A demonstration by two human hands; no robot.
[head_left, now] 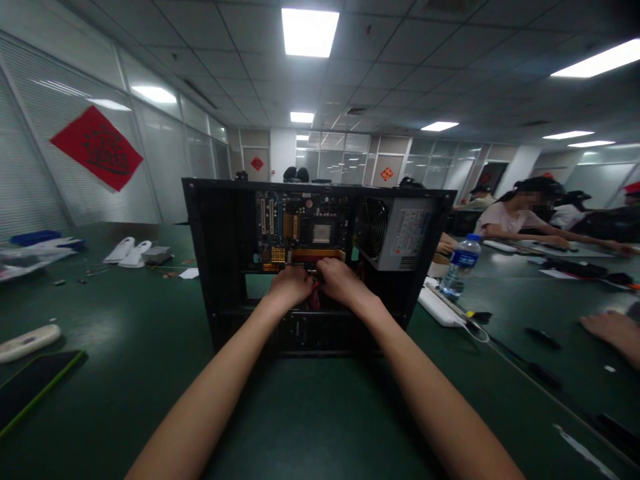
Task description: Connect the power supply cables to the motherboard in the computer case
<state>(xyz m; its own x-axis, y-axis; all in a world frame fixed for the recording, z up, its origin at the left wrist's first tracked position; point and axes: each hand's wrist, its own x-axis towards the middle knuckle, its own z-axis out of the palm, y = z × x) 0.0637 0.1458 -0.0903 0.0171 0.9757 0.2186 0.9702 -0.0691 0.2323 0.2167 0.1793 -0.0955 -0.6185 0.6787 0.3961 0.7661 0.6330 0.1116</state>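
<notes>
An open black computer case [210,267] lies on its side on the green table [310,413], showing a motherboard [300,227] and a grey power supply [400,233] with a fan. Both arms reach into it. My left hand [290,283] and my right hand [340,280] sit side by side below the motherboard's lower edge, fingers curled around red cables [315,297]. What exactly each hand grips is hidden by the fingers.
A water bottle [460,265] and a white power strip [440,307] stand right of the case. White objects [127,252] and a dark tablet [35,383] lie at the left. Other people sit at the right; someone's hand [613,333] rests on the table.
</notes>
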